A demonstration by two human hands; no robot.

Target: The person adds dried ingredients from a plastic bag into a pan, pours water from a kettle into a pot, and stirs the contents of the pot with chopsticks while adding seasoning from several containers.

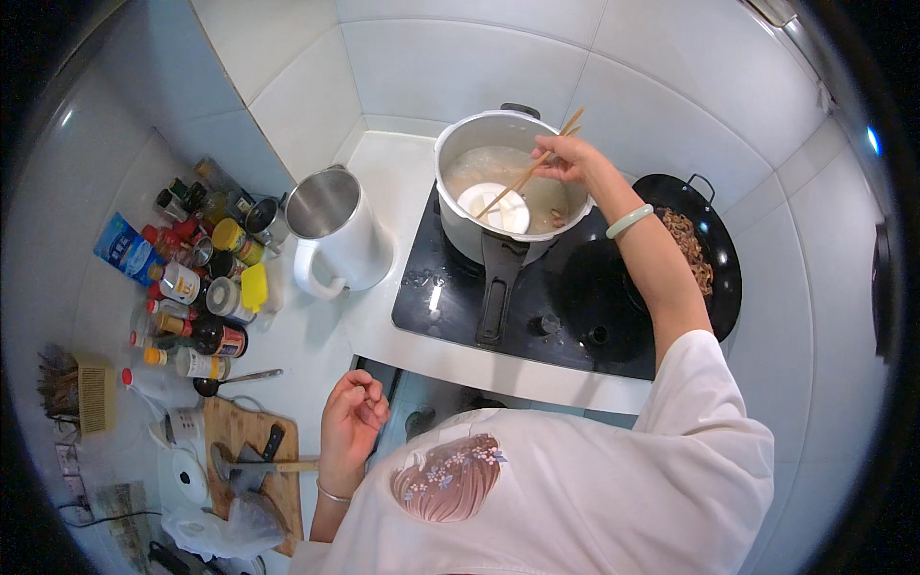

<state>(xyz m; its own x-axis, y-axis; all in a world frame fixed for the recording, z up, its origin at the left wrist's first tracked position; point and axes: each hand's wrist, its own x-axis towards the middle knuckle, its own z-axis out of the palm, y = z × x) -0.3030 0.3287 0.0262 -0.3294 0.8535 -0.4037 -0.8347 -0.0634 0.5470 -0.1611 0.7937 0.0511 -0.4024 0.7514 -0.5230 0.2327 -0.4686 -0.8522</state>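
Note:
My right hand holds a pair of wooden chopsticks over a metal pressure-cooker pot. The chopsticks' lower ends reach a small white dish inside the pot, which holds white block-like pieces. Cloudy broth surrounds the dish, with some brown bits in it. The pot's long black handle points towards me. My left hand hangs before my body by the counter's edge, fingers loosely curled and nothing visible in it.
The pot stands on a black glass cooktop. At right is a black wok with browned food. Left are a white jug, several seasoning bottles, a ladle and a wooden cutting board bearing a cleaver.

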